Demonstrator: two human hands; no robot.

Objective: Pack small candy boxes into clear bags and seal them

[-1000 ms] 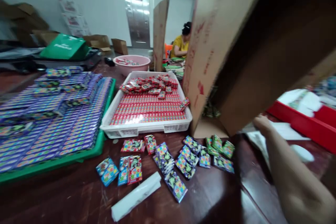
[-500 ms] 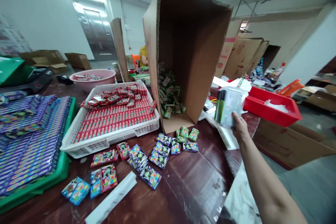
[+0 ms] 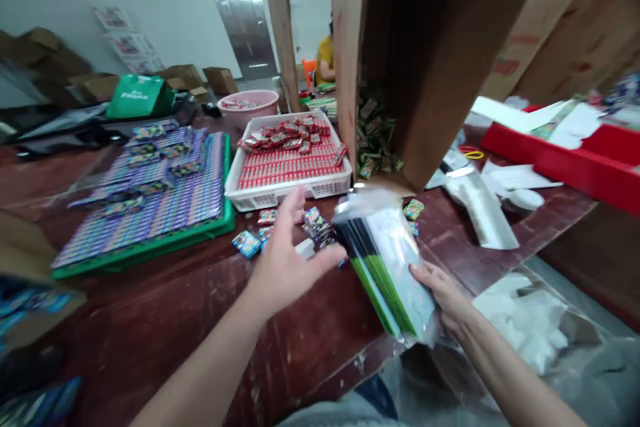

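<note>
My right hand (image 3: 443, 290) grips the right side of a stack of clear plastic bags (image 3: 400, 247) with black and green printed edges, tilted above the table. To the left, my left hand (image 3: 287, 267) is raised with thumb and fingers apart, holding nothing, close to the stack's left edge but not touching it. Behind the hands, small colourful packets (image 3: 319, 225) lie on the table, partly hidden by the left hand and the bags. A few green packets (image 3: 413, 209) show just beyond the stack.
A white basket (image 3: 290, 197) of red packets stands behind, beside a green tray (image 3: 230, 217) of purple packets. A tall cardboard box (image 3: 347, 47) on its side holds green packets. At right are a red bin (image 3: 565, 170) and a tape roll (image 3: 523, 200). A person (image 3: 326, 57) sits beyond.
My right hand has brought the stack of bags from the right side of the table toward the middle, nearer to me. My left hand has come into view. The camera has turned left and down.
</note>
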